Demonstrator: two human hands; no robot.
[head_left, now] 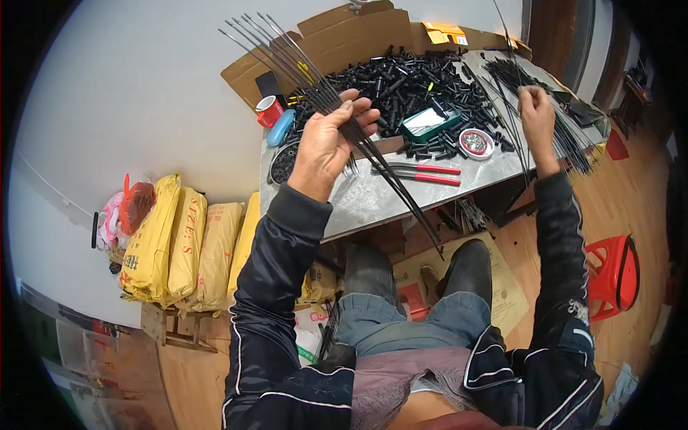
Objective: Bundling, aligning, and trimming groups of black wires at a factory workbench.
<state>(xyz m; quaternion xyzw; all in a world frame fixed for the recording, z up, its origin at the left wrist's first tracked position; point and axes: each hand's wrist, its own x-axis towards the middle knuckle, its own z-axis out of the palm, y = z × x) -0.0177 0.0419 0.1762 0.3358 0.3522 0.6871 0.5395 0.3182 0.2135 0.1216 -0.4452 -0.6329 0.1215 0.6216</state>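
Note:
My left hand (326, 147) holds a bundle of thin dark rods (393, 178) over the table's near left part. The thumb presses across them, and their upper ends fan out toward the back left. At the right, my raised right hand (537, 118) pinches a single thin rod (504, 30) that sticks up above the fingers. Beneath that hand, many similar dark rods (571, 147) lie along the table's right side. A large heap of short black cylindrical parts (387, 86) covers the back of the table. Red-handled pliers (428, 175) lie between my hands.
On the grey table (358, 204) are a teal box (423, 130), a white bowl (490, 148) of small metal pieces, a red mug (269, 115) and a blue case (281, 129). Cardboard (351, 36) borders the back. Yellow sacks (154, 236) stand left, a red stool (609, 279) right.

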